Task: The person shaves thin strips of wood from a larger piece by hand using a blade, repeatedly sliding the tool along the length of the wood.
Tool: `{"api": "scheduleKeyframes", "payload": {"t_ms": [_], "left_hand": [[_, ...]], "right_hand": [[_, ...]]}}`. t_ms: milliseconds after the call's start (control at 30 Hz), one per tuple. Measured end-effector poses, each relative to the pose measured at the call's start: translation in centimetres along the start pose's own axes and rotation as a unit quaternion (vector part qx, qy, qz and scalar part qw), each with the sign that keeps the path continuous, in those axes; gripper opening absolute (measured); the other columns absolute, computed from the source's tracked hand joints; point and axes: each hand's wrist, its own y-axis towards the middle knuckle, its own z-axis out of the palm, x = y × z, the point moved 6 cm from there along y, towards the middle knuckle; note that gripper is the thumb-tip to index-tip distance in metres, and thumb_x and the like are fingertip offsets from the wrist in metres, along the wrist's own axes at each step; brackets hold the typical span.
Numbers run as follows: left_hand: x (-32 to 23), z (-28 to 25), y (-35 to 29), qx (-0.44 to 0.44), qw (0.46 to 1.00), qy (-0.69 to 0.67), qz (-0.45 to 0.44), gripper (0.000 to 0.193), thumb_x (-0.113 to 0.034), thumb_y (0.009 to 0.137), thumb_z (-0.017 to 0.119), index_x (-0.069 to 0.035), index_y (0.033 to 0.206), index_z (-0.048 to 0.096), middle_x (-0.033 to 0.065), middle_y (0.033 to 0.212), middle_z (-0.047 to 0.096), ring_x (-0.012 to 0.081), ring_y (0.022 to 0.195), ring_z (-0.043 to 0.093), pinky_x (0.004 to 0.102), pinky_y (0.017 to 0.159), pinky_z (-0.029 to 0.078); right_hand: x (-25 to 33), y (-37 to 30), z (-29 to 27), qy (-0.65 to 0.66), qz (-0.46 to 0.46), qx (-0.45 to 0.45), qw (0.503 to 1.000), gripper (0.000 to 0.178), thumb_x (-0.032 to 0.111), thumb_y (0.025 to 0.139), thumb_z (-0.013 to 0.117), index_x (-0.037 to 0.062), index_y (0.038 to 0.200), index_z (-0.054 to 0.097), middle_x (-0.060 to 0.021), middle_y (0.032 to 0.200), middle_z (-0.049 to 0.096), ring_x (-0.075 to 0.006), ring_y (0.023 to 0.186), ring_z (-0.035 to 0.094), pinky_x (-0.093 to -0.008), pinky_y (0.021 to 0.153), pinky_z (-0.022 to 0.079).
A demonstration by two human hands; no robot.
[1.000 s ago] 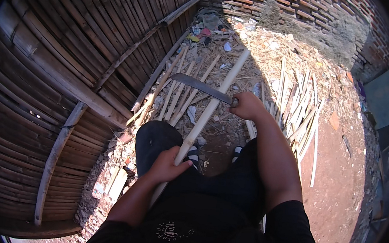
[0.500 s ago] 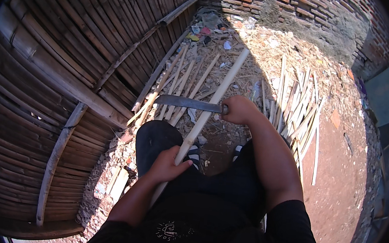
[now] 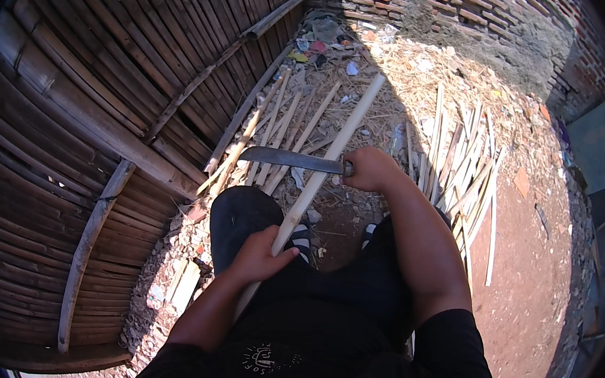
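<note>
My left hand (image 3: 258,255) grips the near end of a long pale bamboo stick (image 3: 334,150) that slants up and away over my knees. My right hand (image 3: 368,169) holds the handle of a machete-like knife (image 3: 287,159). Its grey blade points left and lies across the stick about halfway along it. I sit in dark trousers and a black shirt, with striped sandals on the ground below.
A woven bamboo panel wall (image 3: 107,97) fills the left side. Several split bamboo strips (image 3: 465,168) lie on the red dirt to the right and ahead. Litter (image 3: 324,42) and straw sit by a brick wall (image 3: 444,2) at the back.
My right hand has brought the knife down and nearer, turning the blade from a slant to level across the stick. My left hand has stayed in place on the stick.
</note>
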Motion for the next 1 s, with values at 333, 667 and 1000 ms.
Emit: {"api": "scheduleKeyframes", "payload": {"t_ms": [333, 667, 1000], "left_hand": [[-0.04, 0.09, 0.06, -0.001, 1.000, 0.025, -0.004, 0.047, -0.036, 0.090, 0.081, 0.003, 0.110, 0.064, 0.0210, 0.091, 0.070, 0.0313, 0.085, 0.072, 0.0418, 0.078, 0.055], [-0.19, 0.20, 0.12, -0.021, 0.999, 0.031, 0.029, 0.048, -0.039, 0.089, 0.081, 0.003, 0.105, 0.063, 0.0257, 0.087, 0.070, 0.0432, 0.085, 0.073, 0.0467, 0.074, 0.056], [-0.14, 0.48, 0.20, -0.006, 0.998, 0.055, 0.004, 0.046, -0.035, 0.090, 0.081, 0.002, 0.111, 0.064, 0.0216, 0.093, 0.072, 0.0343, 0.089, 0.074, 0.0423, 0.080, 0.056]], "right_hand": [[0.02, -0.13, 0.12, -0.011, 0.003, 0.000, 1.000, 0.039, 0.039, 0.077, 0.082, 0.0101, 0.103, 0.077, -0.0178, 0.100, 0.076, -0.0384, 0.101, 0.073, -0.0508, 0.089, 0.058], [-0.17, -0.14, 0.44, -0.006, 0.006, 0.005, 1.000, 0.042, 0.038, 0.076, 0.082, 0.0090, 0.106, 0.076, -0.0197, 0.102, 0.075, -0.0386, 0.102, 0.073, -0.0505, 0.090, 0.058], [-0.48, -0.14, 0.67, -0.005, 0.009, 0.008, 1.000, 0.043, 0.037, 0.077, 0.082, 0.0108, 0.109, 0.077, -0.0192, 0.102, 0.075, -0.0384, 0.103, 0.073, -0.0504, 0.090, 0.058]]}}
